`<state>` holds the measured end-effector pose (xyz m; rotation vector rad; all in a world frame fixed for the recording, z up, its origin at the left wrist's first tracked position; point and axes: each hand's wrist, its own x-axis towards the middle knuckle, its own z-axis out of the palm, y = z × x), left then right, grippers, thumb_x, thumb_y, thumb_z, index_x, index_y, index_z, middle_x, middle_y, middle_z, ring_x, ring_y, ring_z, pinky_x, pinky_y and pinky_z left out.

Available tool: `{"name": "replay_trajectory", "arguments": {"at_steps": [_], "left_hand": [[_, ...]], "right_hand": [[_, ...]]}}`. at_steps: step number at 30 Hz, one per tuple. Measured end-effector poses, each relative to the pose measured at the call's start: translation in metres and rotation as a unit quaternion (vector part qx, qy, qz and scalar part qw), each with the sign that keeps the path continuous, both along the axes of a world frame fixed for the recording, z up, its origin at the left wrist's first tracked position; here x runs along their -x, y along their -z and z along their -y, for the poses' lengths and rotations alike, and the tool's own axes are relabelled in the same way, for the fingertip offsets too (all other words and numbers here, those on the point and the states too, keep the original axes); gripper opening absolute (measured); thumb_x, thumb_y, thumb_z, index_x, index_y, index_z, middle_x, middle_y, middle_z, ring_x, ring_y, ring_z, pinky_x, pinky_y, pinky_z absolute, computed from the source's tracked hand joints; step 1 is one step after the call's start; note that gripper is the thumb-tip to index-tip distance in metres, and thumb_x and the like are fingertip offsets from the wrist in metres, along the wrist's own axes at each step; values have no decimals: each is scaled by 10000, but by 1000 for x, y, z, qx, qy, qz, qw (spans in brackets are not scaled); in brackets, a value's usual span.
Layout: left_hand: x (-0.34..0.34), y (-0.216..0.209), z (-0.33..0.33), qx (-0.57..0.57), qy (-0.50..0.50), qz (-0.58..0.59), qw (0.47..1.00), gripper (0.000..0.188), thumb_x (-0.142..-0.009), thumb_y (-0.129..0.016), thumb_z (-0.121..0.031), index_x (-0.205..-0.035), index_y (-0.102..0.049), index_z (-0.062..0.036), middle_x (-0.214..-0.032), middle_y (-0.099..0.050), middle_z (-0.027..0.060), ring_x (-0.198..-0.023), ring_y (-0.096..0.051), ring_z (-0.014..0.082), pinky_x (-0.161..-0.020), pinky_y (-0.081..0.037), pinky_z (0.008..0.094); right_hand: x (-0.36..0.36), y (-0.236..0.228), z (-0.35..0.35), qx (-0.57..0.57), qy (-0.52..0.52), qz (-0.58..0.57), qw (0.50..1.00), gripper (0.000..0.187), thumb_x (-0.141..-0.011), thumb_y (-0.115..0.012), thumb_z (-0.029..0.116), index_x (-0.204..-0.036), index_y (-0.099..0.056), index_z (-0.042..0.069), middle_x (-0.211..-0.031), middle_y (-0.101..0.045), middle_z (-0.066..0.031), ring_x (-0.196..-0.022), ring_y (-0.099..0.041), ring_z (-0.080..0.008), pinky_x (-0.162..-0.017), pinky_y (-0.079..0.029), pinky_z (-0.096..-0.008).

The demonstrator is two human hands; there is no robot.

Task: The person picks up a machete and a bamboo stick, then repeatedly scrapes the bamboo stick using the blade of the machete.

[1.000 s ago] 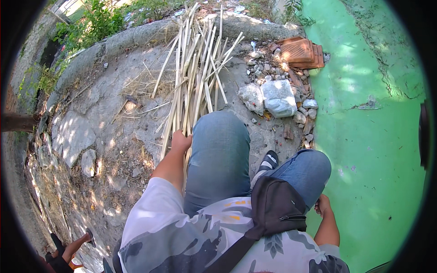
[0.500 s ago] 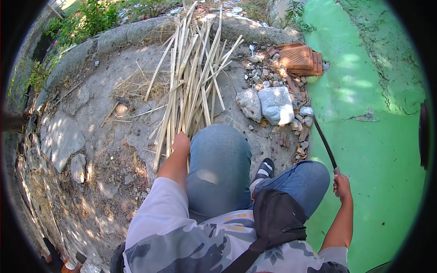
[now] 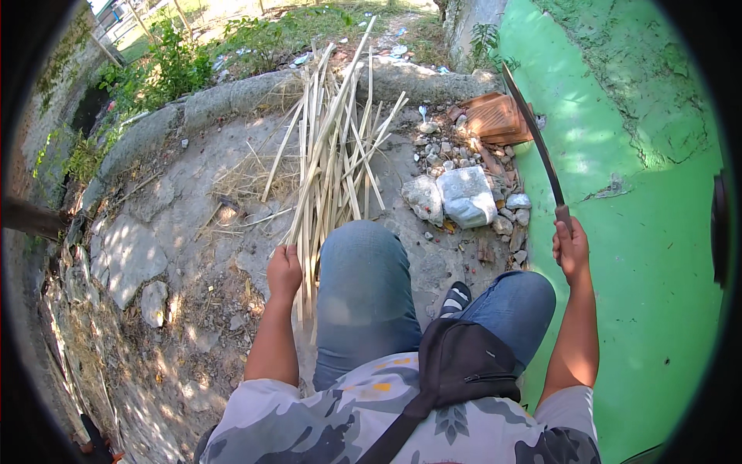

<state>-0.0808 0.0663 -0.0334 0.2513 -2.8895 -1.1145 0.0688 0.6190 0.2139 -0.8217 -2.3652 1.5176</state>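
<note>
At left, I am noting the left hand (image 3: 284,271) clenching around the near ends of the bamboo strips (image 3: 332,166), which are lying on the cracked ground (image 3: 154,232) and fanning toward the far kerb. The knee (image 3: 363,271) is sitting just beside that grip. At right, the right hand (image 3: 570,249) is gripping the long blade (image 3: 533,135), raised near the green wall (image 3: 641,232). I am judging a mis-aimed downstroke as endangering the left fingers or knee; loose strips could also be shifting.

Pale tan split bamboo strips (image 3: 332,162) on grey cracked ground (image 3: 154,232); bright green painted wall (image 3: 649,232); blue denim jeans (image 3: 363,294); grey camouflage-patterned shirt (image 3: 325,425); black sling bag (image 3: 464,363).
</note>
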Motion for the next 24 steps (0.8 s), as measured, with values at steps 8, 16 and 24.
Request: {"name": "replay_trajectory", "arguments": {"at_steps": [8,16,24], "left_hand": [[17,-196,-86,-42,108,-84,990,421,-1047,-516,-397,-954,-641,-7,-796,-672,225,-754,-642,427,-689,-482,492],[-13,-206,-145,99,162,-122,974,405,-1034,-529,-436,-909,-621,-61,-786,-663,197,-755,-637,446,-660,-475,524],[-28,-201,-148,95,172,-195,961,387,-1038,-521,-413,-889,-610,-67,-757,-642,183,-731,-623,439,-635,-452,536]], "right_hand": [[90,24,89,-253,-144,-134,947,346,-895,-749,325,-1121,-603,107,-897,-723,-173,-821,-722,-369,-727,-554,-448],[81,59,71,-404,-184,-158,882,318,-825,-758,241,-1055,-572,124,-815,-708,-99,-777,-704,-345,-717,-539,-477],[66,40,48,-461,-139,-160,862,263,-811,-752,229,-970,-584,103,-766,-682,-118,-753,-682,-371,-679,-523,-498]]}}
